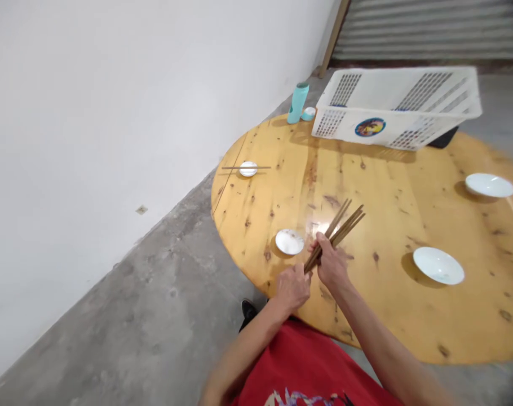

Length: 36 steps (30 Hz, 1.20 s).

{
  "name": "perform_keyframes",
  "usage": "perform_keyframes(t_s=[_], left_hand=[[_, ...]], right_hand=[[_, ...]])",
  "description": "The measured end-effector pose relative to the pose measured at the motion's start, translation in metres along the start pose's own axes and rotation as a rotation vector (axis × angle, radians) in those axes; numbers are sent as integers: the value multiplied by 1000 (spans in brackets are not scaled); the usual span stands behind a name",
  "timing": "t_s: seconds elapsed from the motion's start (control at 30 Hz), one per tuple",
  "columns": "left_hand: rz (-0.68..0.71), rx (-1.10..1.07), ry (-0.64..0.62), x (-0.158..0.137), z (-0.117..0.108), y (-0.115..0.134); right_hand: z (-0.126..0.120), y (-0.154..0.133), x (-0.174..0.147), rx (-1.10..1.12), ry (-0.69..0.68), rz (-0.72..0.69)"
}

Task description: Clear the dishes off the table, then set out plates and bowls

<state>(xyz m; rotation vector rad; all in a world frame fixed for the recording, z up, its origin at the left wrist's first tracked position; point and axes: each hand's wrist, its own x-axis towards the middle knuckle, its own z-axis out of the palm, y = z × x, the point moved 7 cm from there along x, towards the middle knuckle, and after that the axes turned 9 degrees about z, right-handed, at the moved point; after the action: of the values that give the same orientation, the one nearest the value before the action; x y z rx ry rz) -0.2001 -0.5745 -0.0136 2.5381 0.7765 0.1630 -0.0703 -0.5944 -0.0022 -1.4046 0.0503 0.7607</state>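
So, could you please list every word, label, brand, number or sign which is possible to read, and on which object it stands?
No text can be read in this picture.
Oval label on the white basket: a coloured picture; any lettering is too small and blurred.
Print on the red shirt: cut off by the frame's edge, no readable letters.
Chopsticks in the hands: no writing that I can make out.

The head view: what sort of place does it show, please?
Possibly a simple dining space in a garage-like room: a wooden table with white dishes, a bundle of chopsticks, and a ridged, shutter-like panel at the back.
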Motion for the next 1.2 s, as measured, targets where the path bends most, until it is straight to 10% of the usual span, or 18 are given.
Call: perform_keyframes(t_s=[0.27, 0.53, 0.67, 0.87, 1.03, 1.2], left_hand=[[137, 256, 156, 30, -43, -7], [439, 107, -161, 62, -6, -40], [538, 30, -211, 119, -48, -114], [18, 336, -40, 259, -162, -285], [-12, 510, -84, 323, -193, -331], [154, 610, -121, 353, -174, -340]], right_hand=[[39, -30, -1, 170, -193, -14], [55, -30, 20, 429, -247, 207], [54, -35, 23, 310, -108, 126], [69, -59, 18, 160, 163, -59], [84, -69, 8, 62, 493, -337], [73, -20, 15, -136, 660, -281]])
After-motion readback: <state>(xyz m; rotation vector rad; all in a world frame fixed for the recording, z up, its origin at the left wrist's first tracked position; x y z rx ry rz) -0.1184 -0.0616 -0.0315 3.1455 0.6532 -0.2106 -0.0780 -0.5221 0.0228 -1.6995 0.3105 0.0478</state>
